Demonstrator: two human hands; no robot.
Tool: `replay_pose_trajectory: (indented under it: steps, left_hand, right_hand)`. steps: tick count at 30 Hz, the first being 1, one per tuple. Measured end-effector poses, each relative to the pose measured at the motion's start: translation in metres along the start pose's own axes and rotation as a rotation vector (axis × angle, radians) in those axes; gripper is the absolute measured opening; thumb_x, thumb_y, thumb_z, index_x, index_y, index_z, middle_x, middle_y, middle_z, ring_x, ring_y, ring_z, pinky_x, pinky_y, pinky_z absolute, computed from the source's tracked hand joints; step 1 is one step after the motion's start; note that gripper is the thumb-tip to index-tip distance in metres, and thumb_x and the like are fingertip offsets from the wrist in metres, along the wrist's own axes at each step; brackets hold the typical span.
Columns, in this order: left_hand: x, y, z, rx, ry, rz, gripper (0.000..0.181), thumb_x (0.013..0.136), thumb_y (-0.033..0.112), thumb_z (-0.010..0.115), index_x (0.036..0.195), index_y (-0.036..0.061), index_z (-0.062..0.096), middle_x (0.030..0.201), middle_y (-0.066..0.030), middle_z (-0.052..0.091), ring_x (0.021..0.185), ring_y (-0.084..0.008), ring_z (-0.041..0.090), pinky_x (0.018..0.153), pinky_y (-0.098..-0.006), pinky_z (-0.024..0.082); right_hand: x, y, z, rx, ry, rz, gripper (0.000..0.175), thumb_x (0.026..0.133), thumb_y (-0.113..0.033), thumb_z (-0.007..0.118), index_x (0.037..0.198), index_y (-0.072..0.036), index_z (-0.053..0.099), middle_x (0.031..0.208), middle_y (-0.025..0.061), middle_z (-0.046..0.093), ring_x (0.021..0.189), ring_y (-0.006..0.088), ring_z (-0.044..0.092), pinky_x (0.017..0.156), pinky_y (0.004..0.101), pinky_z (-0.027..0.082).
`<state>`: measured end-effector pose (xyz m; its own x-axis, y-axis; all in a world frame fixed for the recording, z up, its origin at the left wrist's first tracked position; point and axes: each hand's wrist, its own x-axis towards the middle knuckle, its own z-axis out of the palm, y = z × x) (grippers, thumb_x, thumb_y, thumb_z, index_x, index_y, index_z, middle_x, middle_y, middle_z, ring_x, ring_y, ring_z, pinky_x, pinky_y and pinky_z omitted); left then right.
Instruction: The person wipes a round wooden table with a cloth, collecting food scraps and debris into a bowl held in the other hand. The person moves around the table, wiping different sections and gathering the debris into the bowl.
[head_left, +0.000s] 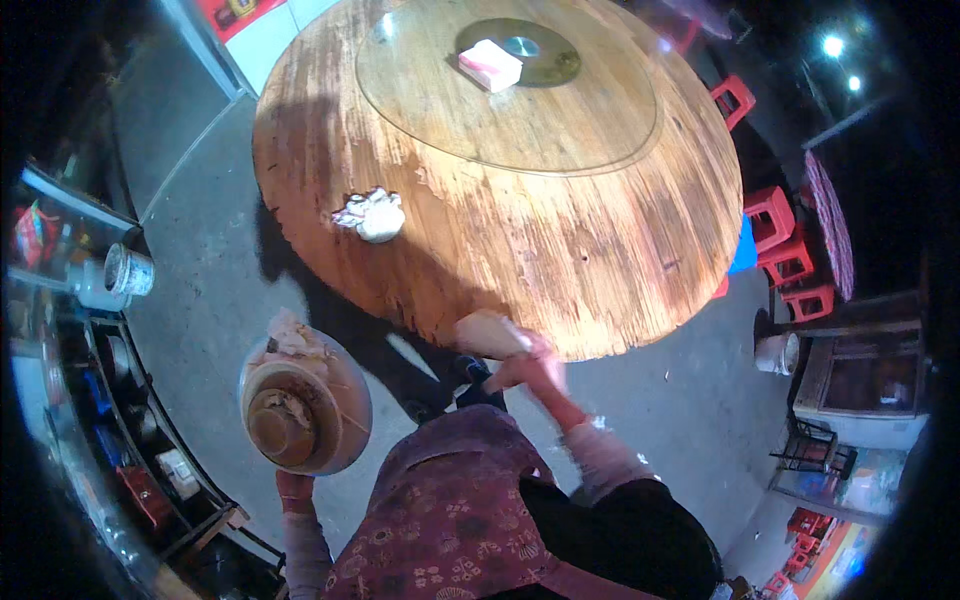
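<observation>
My left hand (295, 487) holds up a large round basin (356, 397) from its near side; most of the fingers are hidden beneath it. Inside sit a smaller brown bowl (281, 427) and crumpled pale waste, probably tissues (296, 337). At the near edge of the round wooden table (525, 247), my right hand (534, 367) grips a pale item (491, 335), too blurred to identify. Farther left on the tabletop lies a white crumpled clump (375, 215), which looks like used tissues.
A glass turntable (420, 112) bears a tissue pack (491, 66). Red plastic stools (772, 214) stand beyond the table's right side. One white bucket (778, 352) is on the floor at right, another (129, 270) at left. A dark metal rack (161, 427) runs along the left.
</observation>
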<state>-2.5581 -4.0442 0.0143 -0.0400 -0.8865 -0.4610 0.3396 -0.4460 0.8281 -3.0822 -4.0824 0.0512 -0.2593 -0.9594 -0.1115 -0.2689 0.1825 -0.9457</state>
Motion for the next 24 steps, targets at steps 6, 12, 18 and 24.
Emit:
replay_pose_trajectory:
  steps: [6, 12, 18, 24]
  left_hand:
    - [-0.008, -0.001, -0.001, 0.652, -0.050, 0.092, 0.045, 0.089, 0.020, 0.044, 0.129, 0.0042, 0.033, 0.128, -0.0123, 0.043, 0.114, -0.0263, 0.044, 0.096, -0.0428, 0.036]
    - [-0.026, 0.002, 0.003, 1.145, 0.059, 0.033, 0.042, 0.083, 0.023, 0.054, 0.120, 0.0033, 0.045, 0.119, -0.0107, 0.051, 0.107, -0.0232, 0.050, 0.089, -0.0389, 0.043]
    - [-0.027, -0.019, 0.007, 1.184, 0.180, 0.037, 0.044, 0.076, 0.024, 0.064, 0.114, 0.0047, 0.051, 0.110, -0.0083, 0.058, 0.101, -0.0206, 0.055, 0.085, -0.0349, 0.045]
    - [-0.027, -0.033, 0.028, 1.022, 0.235, 0.165, 0.044, 0.073, 0.013, 0.068, 0.113, 0.0029, 0.052, 0.111, -0.0093, 0.058, 0.100, -0.0219, 0.055, 0.084, -0.0355, 0.045]
  right_hand:
    - [0.014, 0.074, -0.145, -0.447, 1.061, 0.342, 0.040, 0.074, -0.001, 0.051, 0.114, -0.002, 0.049, 0.084, 0.0103, 0.058, 0.072, 0.0207, 0.058, 0.064, 0.0313, 0.049]
    - [0.073, 0.092, -0.120, -0.915, 0.779, 0.534, 0.042, 0.067, -0.020, 0.060, 0.105, -0.003, 0.055, 0.106, 0.0194, 0.052, 0.095, 0.0357, 0.051, 0.084, 0.0458, 0.040]
    - [0.191, 0.029, -0.077, -0.211, 0.245, 0.238, 0.048, 0.069, -0.013, 0.061, 0.114, -0.001, 0.053, 0.092, 0.0181, 0.061, 0.078, 0.0227, 0.061, 0.064, 0.0314, 0.049]
    - [0.297, -0.042, -0.058, -0.320, 0.508, -0.217, 0.035, 0.072, -0.008, 0.055, 0.106, -0.001, 0.056, 0.073, 0.0109, 0.060, 0.060, 0.0250, 0.059, 0.056, 0.0335, 0.049]
